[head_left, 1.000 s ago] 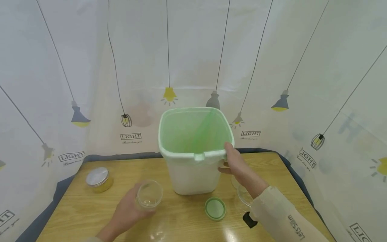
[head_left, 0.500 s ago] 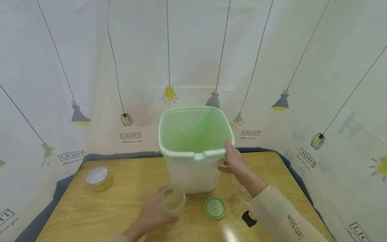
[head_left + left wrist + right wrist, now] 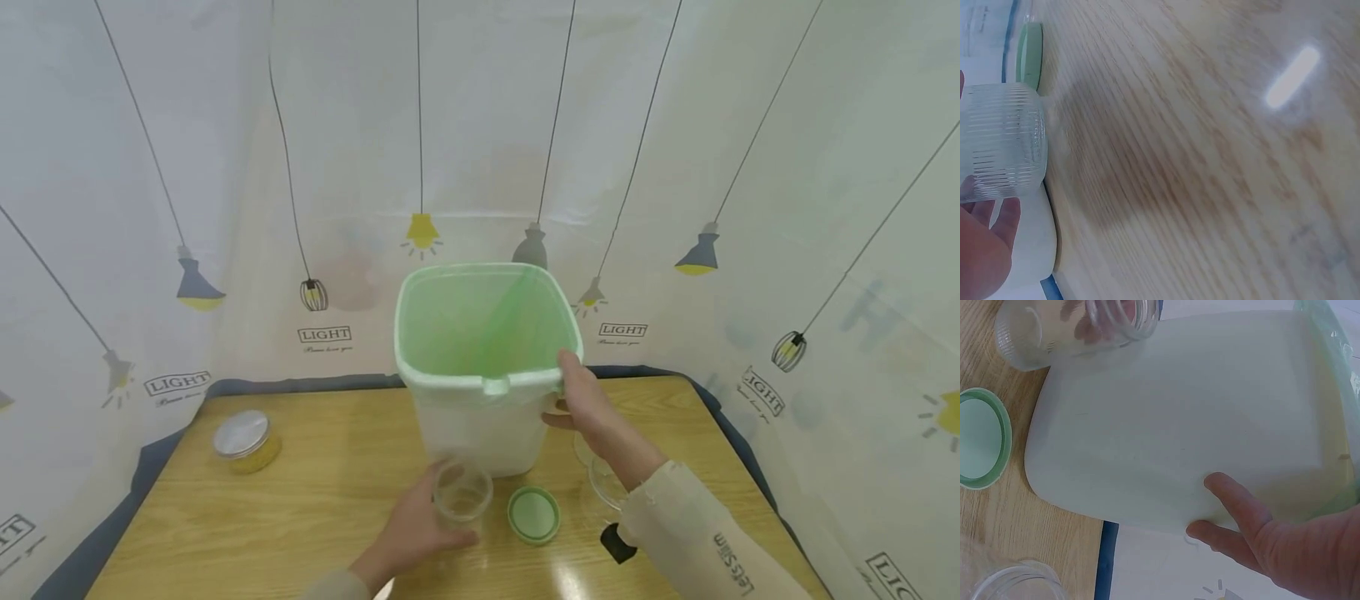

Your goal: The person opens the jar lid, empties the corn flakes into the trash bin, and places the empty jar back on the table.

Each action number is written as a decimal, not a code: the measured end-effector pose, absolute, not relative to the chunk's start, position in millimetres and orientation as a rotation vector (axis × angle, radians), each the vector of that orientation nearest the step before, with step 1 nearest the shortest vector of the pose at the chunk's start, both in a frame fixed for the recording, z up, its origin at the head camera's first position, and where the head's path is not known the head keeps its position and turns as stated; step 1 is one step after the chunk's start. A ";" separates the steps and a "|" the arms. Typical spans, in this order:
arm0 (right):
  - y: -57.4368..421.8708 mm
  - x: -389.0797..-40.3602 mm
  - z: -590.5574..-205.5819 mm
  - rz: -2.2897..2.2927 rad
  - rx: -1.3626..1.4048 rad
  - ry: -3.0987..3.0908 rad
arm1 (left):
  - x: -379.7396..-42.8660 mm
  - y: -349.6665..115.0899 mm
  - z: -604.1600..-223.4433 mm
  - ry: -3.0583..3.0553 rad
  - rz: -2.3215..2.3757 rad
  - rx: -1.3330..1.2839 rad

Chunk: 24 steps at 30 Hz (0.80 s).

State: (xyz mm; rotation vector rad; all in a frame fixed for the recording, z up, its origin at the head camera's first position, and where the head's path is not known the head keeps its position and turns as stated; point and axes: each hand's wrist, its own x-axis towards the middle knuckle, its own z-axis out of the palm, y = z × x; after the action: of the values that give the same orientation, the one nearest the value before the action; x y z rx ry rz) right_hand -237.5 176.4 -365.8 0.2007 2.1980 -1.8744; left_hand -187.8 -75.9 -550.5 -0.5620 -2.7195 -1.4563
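In front of the bin, my left hand (image 3: pixel 416 525) grips a clear ribbed glass jar (image 3: pixel 462 493), its round mouth facing up toward the head camera. The left wrist view shows the jar's ribbed side (image 3: pixel 1004 140) just above the wooden tabletop. My right hand (image 3: pixel 594 410) holds the right front corner of a white bin (image 3: pixel 480 437), thumb at the rim and fingers against the outer wall. A light green plastic bag lines this bin and folds over its rim. Close to the jar, a round green lid (image 3: pixel 533 516) lies on the table.
To the left stands a jar with a silver lid (image 3: pixel 242 435) and yellowish contents. Clear glassware (image 3: pixel 604 485) stands partly hidden beneath the right forearm, with a small black object (image 3: pixel 618 543) beside it. A lamp-printed sheet (image 3: pixel 480 125) surrounds the wooden table (image 3: pixel 300 492).
My left hand has carried the glass jar rightward, from left of the bin to in front of it near the green lid. The right hand has kept its hold on the bin.
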 end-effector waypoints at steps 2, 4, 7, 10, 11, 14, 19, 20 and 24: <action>176.5 -237.3 -365.8 -1.872 0.196 2.201 | -188.5 -72.2 -551.7 -2.713 -1.439 -0.581; 176.5 -237.3 -366.2 -1.873 0.191 2.203 | -188.8 -68.8 -552.0 -2.706 -1.458 -0.590; 176.2 -237.1 -366.5 -1.876 0.186 2.202 | -189.4 -64.9 -552.6 -2.701 -1.480 -0.604; 176.2 -236.5 -366.8 -1.881 0.188 2.202 | -190.9 -61.8 -553.7 -2.715 -1.501 -0.605; 176.2 -236.2 -366.8 -1.883 0.187 2.200 | -191.3 -61.2 -554.2 -2.720 -1.506 -0.605; 176.4 -236.2 -367.3 -1.884 0.176 2.201 | -192.6 -59.8 -556.3 -2.729 -1.525 -0.607; 176.3 -237.0 -367.7 -1.890 0.175 2.202 | -193.9 -58.2 -559.1 -2.732 -1.557 -0.618; 176.3 -237.0 -367.7 -1.891 0.180 2.202 | -194.1 -57.9 -559.3 -2.734 -1.559 -0.621; 176.0 -236.7 -366.9 -1.894 0.185 2.202 | -194.1 -56.9 -558.7 -2.750 -1.576 -0.630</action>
State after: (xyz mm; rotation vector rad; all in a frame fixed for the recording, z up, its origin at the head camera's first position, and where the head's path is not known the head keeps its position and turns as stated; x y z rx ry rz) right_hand -236.7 176.0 -366.9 0.1850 2.2023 -1.8944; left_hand -194.1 -56.9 -558.7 -0.6304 -2.7498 -1.5762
